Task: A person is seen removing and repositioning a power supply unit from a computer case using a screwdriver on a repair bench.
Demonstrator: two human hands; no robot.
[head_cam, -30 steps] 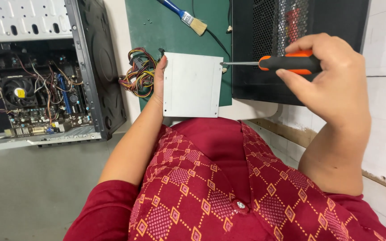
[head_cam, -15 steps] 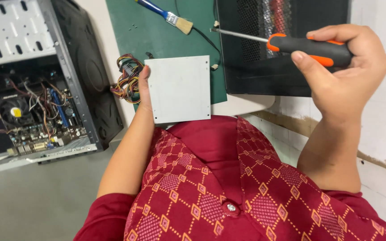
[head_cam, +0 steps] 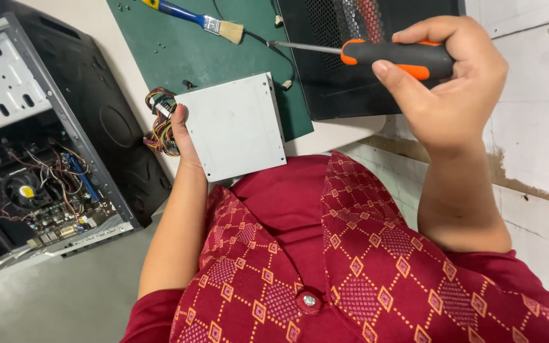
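Note:
My left hand grips the left edge of a grey metal power supply box, held flat near my chest, with a bundle of coloured wires hanging from its far-left side. My right hand is closed on a screwdriver with an orange and black handle. Its shaft points left and its tip hovers above the box's upper right corner, apart from it.
An open computer case with a motherboard and fan lies at the left. A green mat carries a blue-handled brush and small screws. A black mesh side panel rests at the top right. A white tiled floor is at the right.
The screwdriver tip has lifted off the box's right edge and risen above it. The box has tilted slightly and shifted as the view moved.

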